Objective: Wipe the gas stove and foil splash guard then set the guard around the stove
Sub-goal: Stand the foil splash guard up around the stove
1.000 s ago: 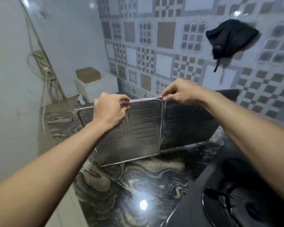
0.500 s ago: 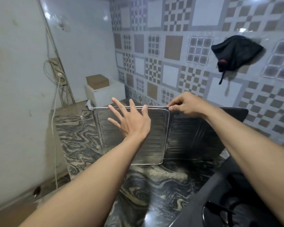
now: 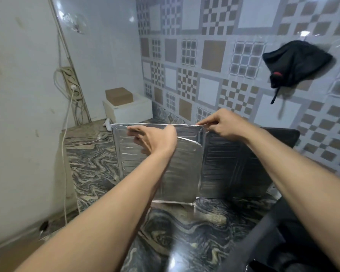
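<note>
Foil splash guard point(image 3: 181, 169): upright on marble counter point(image 3: 98, 169), beside gas stove point(image 3: 283, 242). Left hand point(image 3: 155, 142) and right hand point(image 3: 224, 122) pinch its top edge. Likely light, flimsy, easily creased; grip rims, not panels

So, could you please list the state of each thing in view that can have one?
Foil splash guard: upright on the countertop, panels partly unfolded.
Left hand: fingers over the guard's top edge.
Right hand: pinching the top edge near the fold.
Gas stove: at the lower right, guard not yet around it.
Black cloth: hanging on the tiled wall.
Power strip: one plug in.
</note>
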Demonstrator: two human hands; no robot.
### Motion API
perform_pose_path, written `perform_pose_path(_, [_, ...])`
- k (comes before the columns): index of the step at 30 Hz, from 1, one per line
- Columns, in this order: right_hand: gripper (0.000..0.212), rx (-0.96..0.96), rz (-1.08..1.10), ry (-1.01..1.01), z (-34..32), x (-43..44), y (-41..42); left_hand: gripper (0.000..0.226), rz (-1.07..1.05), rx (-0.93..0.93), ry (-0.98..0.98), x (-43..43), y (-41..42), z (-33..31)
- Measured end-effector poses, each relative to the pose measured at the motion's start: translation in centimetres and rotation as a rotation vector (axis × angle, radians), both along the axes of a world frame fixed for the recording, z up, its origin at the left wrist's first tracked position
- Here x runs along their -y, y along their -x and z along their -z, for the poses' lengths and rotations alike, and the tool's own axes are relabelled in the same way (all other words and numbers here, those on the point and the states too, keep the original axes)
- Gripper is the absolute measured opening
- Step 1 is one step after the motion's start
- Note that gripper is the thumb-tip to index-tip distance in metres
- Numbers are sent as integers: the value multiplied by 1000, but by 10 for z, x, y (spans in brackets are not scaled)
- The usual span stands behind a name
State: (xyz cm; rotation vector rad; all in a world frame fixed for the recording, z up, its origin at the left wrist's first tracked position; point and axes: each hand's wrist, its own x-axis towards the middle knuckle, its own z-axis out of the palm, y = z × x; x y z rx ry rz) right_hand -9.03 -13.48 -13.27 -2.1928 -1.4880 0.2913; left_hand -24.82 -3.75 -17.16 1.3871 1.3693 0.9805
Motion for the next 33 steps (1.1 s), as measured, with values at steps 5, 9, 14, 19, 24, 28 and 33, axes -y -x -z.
perform_pose_path(5, [64, 125, 58, 23, -1, 11, -8, 91, 93, 7, 34, -7, -3, -11])
perform_pose_path(9, [70, 200, 152, 23, -5, 39, -22, 92, 159, 23, 90, -10, -15, -5])
perform_pose_path(14, [67, 237, 311, 11, -9, 82, -42, 48, 426, 0, 38, 27, -19, -21])
perform_pose_path(19, [71, 289, 463, 58, -12, 127, -53, 22, 703, -4, 29, 56, -37, -28])
perform_pose_path(24, [72, 293, 449, 35, 8, 143, -58, 22, 940, -138, -43, 76, -52, -34])
perform_pose_path(28, [71, 310, 482, 9, 19, 160, -67, 35, 982, -153, -40, 68, -60, -36])
perform_pose_path(33, [77, 340, 571, 15, 15, 192, -83, 61, 1101, -211, -38, 84, -65, -49])
